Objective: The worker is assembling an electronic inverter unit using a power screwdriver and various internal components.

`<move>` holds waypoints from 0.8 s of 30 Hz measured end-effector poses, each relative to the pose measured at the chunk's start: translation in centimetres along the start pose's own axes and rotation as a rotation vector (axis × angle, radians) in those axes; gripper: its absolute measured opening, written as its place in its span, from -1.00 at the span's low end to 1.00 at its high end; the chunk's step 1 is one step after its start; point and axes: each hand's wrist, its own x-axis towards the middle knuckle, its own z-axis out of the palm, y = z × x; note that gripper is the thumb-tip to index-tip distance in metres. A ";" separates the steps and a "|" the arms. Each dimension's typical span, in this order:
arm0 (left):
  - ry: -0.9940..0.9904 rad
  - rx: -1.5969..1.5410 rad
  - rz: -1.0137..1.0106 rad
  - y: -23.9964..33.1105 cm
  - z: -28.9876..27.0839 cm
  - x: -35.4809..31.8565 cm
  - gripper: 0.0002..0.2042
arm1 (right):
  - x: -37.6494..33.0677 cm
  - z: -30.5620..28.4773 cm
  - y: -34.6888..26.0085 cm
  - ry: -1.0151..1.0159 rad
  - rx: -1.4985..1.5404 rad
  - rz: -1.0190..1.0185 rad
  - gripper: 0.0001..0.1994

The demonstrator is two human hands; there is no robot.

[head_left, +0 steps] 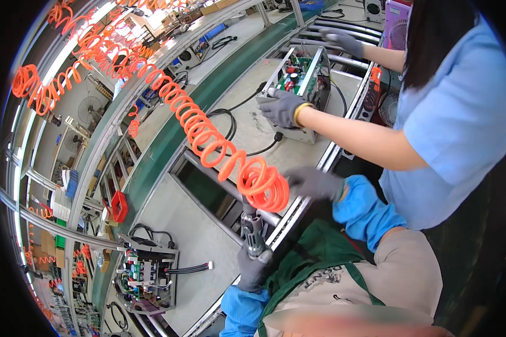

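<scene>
My left hand, in a grey glove with a blue sleeve, is closed around the grey metal body of an air screwdriver. An orange coiled air hose runs down to the tool. My right hand, also gloved in grey, hovers near the metal edge of the line beside the hose's lower coils. It is a little blurred, its fingers stretched out with nothing seen in them. At the lower left, an open metal-framed unit with circuit boards rests on a grey board, its black cable bundle sticking out.
On my right a co-worker in a blue shirt rests one gloved hand on another open unit. A black power cord lies beside that unit. A green belt runs beyond the boards, with a red bin past it.
</scene>
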 end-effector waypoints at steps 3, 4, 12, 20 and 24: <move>0.098 0.096 0.098 -1.2 -1.1 -0.7 -0.38 | 1.3 -5.4 2.7 0.459 0.958 0.009 -0.50; 0.106 0.081 0.116 -1.5 -1.4 -0.9 -0.41 | 1.2 -6.3 3.3 0.468 1.317 -0.077 -0.53; 0.244 0.030 0.091 -1.1 -0.2 -2.0 -0.46 | 0.8 -6.3 4.5 0.553 0.554 -0.368 -0.45; 0.264 0.020 0.112 -0.7 0.1 -1.5 -0.53 | 4.9 -7.4 1.7 0.989 -0.470 -0.286 -0.45; 0.278 0.110 0.077 -1.5 -0.3 -1.4 -0.44 | 4.0 -5.1 0.0 0.901 -0.305 -0.399 -0.60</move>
